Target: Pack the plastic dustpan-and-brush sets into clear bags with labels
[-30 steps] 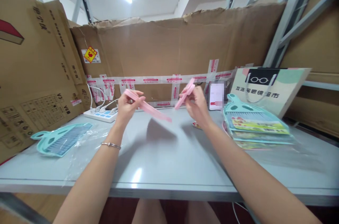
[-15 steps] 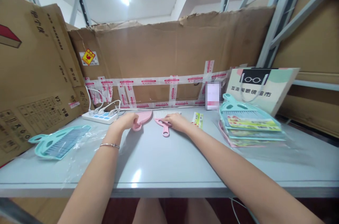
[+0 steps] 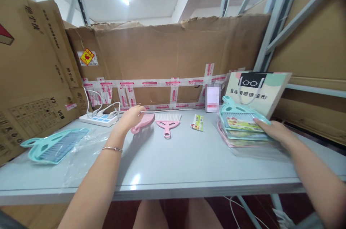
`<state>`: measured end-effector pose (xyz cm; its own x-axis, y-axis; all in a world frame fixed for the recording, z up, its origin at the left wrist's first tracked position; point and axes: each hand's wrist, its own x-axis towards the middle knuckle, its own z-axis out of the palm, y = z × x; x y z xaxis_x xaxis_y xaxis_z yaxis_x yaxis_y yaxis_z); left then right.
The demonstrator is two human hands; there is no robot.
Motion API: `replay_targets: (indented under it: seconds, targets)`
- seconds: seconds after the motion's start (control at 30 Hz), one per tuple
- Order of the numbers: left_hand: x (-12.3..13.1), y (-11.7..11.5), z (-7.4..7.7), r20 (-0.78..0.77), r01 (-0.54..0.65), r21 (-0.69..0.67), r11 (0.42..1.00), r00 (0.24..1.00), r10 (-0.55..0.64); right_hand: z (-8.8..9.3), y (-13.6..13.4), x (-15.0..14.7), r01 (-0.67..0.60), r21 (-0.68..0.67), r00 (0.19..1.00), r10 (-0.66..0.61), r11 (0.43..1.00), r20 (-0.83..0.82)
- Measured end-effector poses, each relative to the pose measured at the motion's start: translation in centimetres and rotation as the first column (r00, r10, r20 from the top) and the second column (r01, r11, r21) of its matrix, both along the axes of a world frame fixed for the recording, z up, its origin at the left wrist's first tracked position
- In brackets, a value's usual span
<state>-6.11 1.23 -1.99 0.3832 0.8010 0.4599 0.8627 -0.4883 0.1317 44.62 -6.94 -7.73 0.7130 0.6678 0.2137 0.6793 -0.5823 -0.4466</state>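
My left hand point(image 3: 133, 116) is over the upper left part of a pink dustpan point(image 3: 144, 122), fingers extended and not wrapped round its handle; whether they touch it I cannot tell. Just right of the dustpan, a pink hand brush point(image 3: 167, 124) with white bristles lies flat, handle towards me. At the right, my right hand point(image 3: 271, 130) grips the right edge of the top teal dustpan-and-brush set point(image 3: 240, 115), thumb on top and the other fingers mostly hidden. That set rests on a stack of similar bagged sets, with a pink one point(image 3: 223, 135) at the bottom.
Another teal dustpan set point(image 3: 58, 146) lies at left beside crumpled clear plastic point(image 3: 86, 153). A power strip point(image 3: 98, 119) with plugged cables is behind my left hand. A small card point(image 3: 198, 122), a blurred upright panel point(image 3: 213, 98) and a paper bag point(image 3: 256, 92) are at the back right.
My right hand has left the pink brush and moved right to the teal stack. My left hand has let go of the pink dustpan's handle and risen slightly. The view has shifted a little.
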Motion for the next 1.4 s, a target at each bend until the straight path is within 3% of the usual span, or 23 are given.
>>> replay_targets:
  seconds: [0.1,0.23,0.33,0.43,0.57,0.7,0.8,0.87,1.03,1.23,1.33,1.4]
  targets:
    - [0.4,-0.4,0.2,0.034,0.032,0.047,0.998,0.999,-0.034,0.8,-0.1,-1.0,-0.011,-0.049,0.999,0.008,0.999,-0.052]
    - [0.9,-0.8,0.3,0.089,0.088,0.093,0.992,0.991,-0.097,3.1,-0.5,-3.5,0.12,0.064,0.991,-0.123,0.991,0.055]
    - [1.8,-1.0,0.1,0.196,0.118,0.104,0.988,0.971,-0.137,4.1,-0.4,-5.2,0.101,0.214,0.989,-0.122,0.972,0.088]
    - [3.5,-1.1,-0.6,0.46,0.149,0.022,0.989,0.877,-0.143,4.8,1.2,-7.8,-0.081,0.378,0.994,0.047,0.922,0.1]
    - [5.4,-0.8,-2.1,0.778,0.288,-0.267,0.92,0.628,0.03,5.1,4.9,-13.0,-0.325,0.423,0.94,0.336,0.845,0.051]
    - [6.1,-1.0,-3.0,0.857,0.449,-0.433,0.782,0.473,0.203,3.8,7.2,-18.6,-0.531,0.458,0.784,0.619,0.713,-0.053]
    - [6.5,-1.2,-3.4,0.866,0.466,-0.466,0.752,0.415,0.28,2.6,7.1,-20.8,-0.621,0.465,0.663,0.74,0.631,-0.117]
    - [6.9,-1.1,-3.6,0.884,0.444,-0.444,0.778,0.358,0.301,2.2,6.8,-20.9,-0.626,0.451,0.658,0.741,0.636,-0.131]
    - [8.5,-0.8,-4.1,0.967,0.359,-0.247,0.9,0.151,0.206,2.4,6.3,-18.3,-0.602,0.415,0.694,0.704,0.682,-0.149]
    - [9.7,-1.5,-4.2,0.97,0.342,-0.244,0.907,0.098,0.224,2.3,6.6,-16.5,-0.564,0.349,0.739,0.646,0.749,-0.193]
    - [9.1,-1.4,-3.8,0.969,0.267,-0.247,0.932,0.054,0.242,2.4,6.9,-15.1,-0.52,0.327,0.779,0.595,0.789,-0.197]
    - [8.3,-1.1,-3.5,0.967,0.208,-0.254,0.945,0.03,0.254,2.6,7.0,-13.1,-0.468,0.355,0.839,0.533,0.809,-0.11]
